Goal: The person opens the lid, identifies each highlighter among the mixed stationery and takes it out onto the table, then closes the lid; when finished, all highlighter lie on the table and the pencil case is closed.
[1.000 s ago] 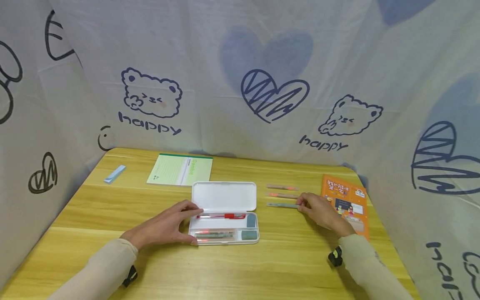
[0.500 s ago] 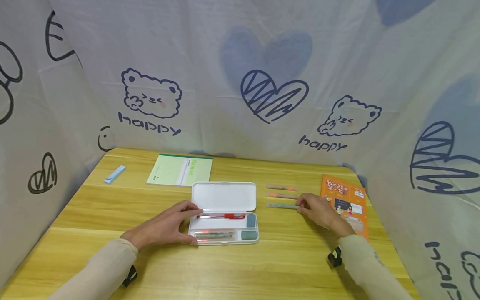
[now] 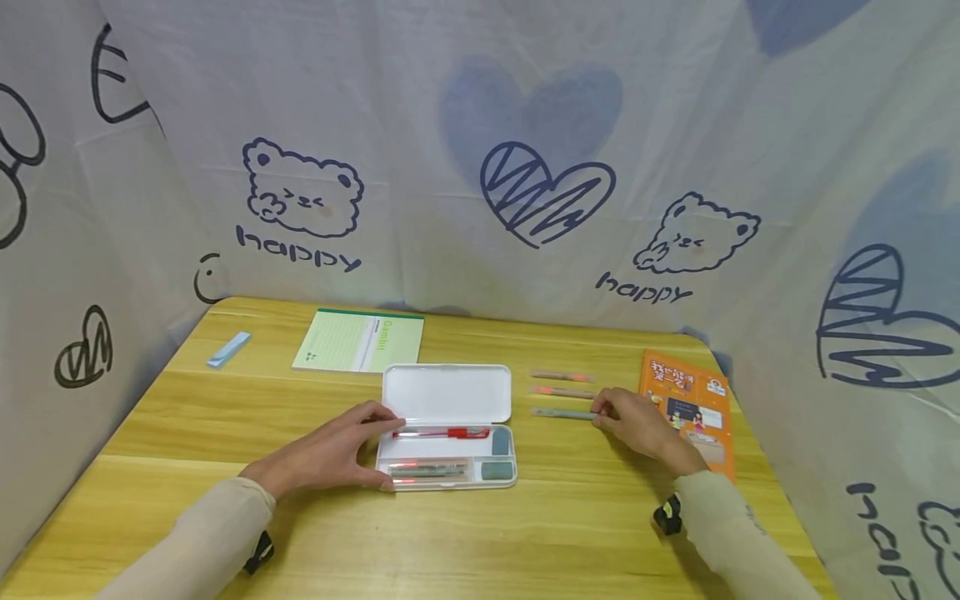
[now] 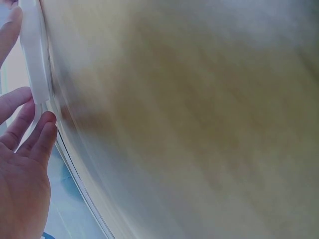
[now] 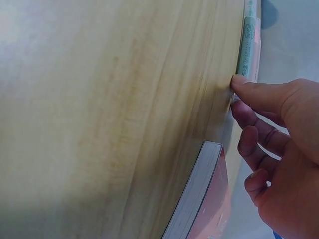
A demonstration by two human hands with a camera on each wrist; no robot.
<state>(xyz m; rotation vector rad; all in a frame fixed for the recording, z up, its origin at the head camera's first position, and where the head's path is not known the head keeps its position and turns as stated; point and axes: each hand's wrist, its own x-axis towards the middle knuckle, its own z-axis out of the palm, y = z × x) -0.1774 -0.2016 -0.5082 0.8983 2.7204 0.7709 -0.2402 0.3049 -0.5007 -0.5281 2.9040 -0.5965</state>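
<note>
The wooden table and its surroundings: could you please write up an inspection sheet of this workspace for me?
Surface: wooden table, no spill seen.
Things in hand: white pencil case open, holding a red pen, a group of pens and two grey-green blocks; outside it, a grey-green pen beside two more pens.
Left hand: holds the case's left end.
Right hand: pinches the grey-green pen's right end.
Clutter: orange book at right; pale green notebook and light-blue strip at far left.
Cables: nothing seen.
Surroundings: white cloth printed with hearts and bears.
</note>
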